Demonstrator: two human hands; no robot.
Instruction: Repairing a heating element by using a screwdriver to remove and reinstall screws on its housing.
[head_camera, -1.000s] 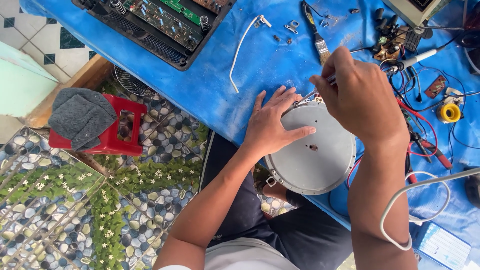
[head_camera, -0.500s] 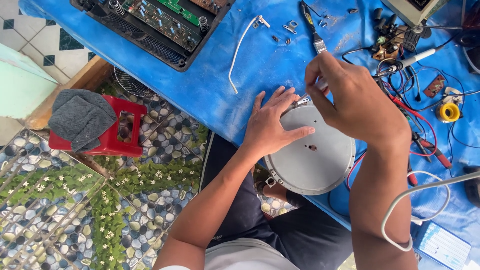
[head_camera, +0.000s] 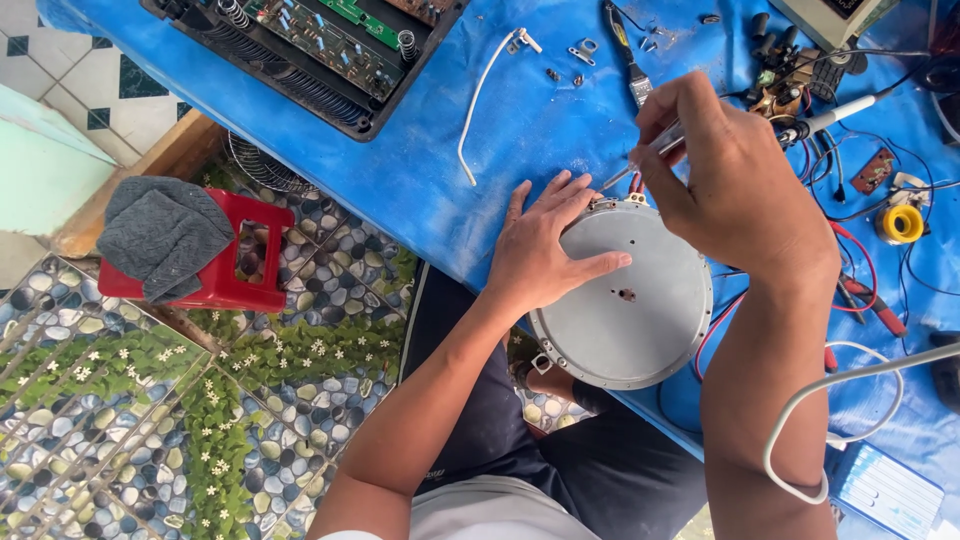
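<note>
Worktop (head_camera: 480, 150): blue sheet, runs across the upper frame from left to right. One open black case with circuit boards (head_camera: 320, 50) at upper left. One red stool (head_camera: 225, 260) with a grey cloth (head_camera: 160, 235) on it, left of centre, on the pebble-pattern floor.

One round grey metal disc (head_camera: 630, 300), centre right, lying flat at the near edge of the worktop, partly overhanging the person's lap.

Left hand (head_camera: 540, 250): flat on the disc's upper-left part, fingers spread, pinning it down, gripping nothing.

Right hand (head_camera: 730, 180): just above the disc's top edge, grip pinched shut on one thin metal tool (head_camera: 640, 160). Tool's long axis slants from the fingers down-left; the tip sits at the terminal (head_camera: 630, 200) on the disc's top rim, where red wires meet it. Whether the tip touches: can't tell. The right hand is the nearer one to that terminal; the left thumb lies just below-left.

Small stuff: one white cable (head_camera: 480, 100) at top centre, one yellow reel (head_camera: 900, 222) at far right, a tangle of wires and loose parts at upper right, too cluttered to count.
</note>
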